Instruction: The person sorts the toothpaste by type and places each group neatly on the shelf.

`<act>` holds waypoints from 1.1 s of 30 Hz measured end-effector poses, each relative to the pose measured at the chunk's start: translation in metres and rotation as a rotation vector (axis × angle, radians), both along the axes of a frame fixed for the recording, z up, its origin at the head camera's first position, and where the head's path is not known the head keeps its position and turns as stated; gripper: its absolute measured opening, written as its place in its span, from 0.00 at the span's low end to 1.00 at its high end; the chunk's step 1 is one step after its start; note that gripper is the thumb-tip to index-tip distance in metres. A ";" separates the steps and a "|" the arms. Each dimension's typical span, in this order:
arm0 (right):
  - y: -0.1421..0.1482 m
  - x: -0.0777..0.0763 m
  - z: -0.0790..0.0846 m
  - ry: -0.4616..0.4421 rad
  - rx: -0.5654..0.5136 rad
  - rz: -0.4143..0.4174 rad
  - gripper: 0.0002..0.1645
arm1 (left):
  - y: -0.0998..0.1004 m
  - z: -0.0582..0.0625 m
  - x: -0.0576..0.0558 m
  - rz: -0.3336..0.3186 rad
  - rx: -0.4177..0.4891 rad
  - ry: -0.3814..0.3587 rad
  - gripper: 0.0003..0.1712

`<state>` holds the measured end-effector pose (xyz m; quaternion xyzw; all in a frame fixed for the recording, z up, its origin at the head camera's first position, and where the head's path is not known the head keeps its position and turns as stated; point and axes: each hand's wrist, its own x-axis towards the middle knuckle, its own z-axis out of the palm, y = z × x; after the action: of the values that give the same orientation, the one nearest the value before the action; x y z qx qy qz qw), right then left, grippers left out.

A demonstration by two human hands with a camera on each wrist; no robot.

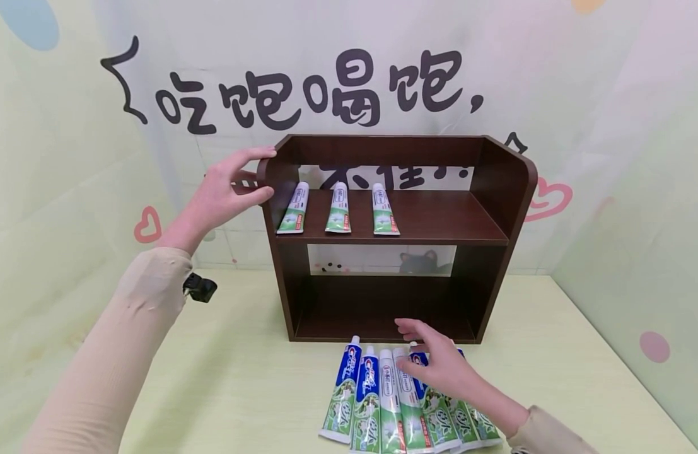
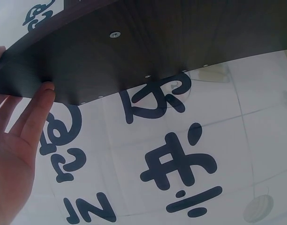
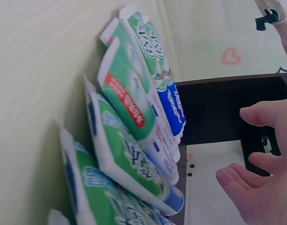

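At the upper left corner of a dark brown two-tier shelf [image 1: 349, 151], my left hand [image 1: 224, 186] holds the side panel, fingers at its top and outer face, thumb near the front edge. Three white-and-green toothpaste tubes [image 1: 338, 211] lean in a row on the upper tier. My right hand [image 1: 439, 362] hovers over a fanned row of toothpaste tubes on the table, holding nothing, thumb and fingers apart. In that row, blue-and-green tubes [image 1: 366, 400] lie on both sides of two white-and-green tubes [image 3: 127, 93]. My right hand hides some of their caps.
The shelf's lower tier [image 1: 377, 309] stands just behind the tube row. A pale wood-look table [image 1: 229, 378] carries everything. Behind it hangs a pale printed backdrop [image 1: 241, 38] with black lettering. A small black camera [image 1: 200, 287] is fixed at my left wrist.
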<state>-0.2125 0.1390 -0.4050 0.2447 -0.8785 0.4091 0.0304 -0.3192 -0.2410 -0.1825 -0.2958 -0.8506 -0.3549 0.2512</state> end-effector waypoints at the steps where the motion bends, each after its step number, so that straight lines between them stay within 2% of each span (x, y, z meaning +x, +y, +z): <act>1: 0.000 0.001 -0.002 -0.017 0.002 -0.005 0.38 | 0.000 0.000 0.000 -0.001 0.003 -0.001 0.34; 7: 0.000 0.006 -0.011 -0.095 0.018 -0.019 0.39 | 0.000 0.000 0.000 0.007 0.002 -0.003 0.33; 19: 0.002 0.010 -0.024 -0.161 0.036 -0.004 0.41 | 0.001 0.000 0.001 0.011 -0.002 -0.006 0.34; 24: 0.002 0.015 -0.026 -0.182 0.094 0.002 0.43 | 0.000 0.000 0.002 0.016 -0.001 -0.014 0.34; 33: 0.005 0.021 -0.031 -0.145 0.249 -0.033 0.49 | 0.000 0.000 0.001 0.021 -0.010 -0.010 0.33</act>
<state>-0.1910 0.1437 -0.4360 0.2021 -0.9262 0.3131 -0.0570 -0.3184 -0.2406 -0.1823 -0.2863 -0.8566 -0.3493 0.2495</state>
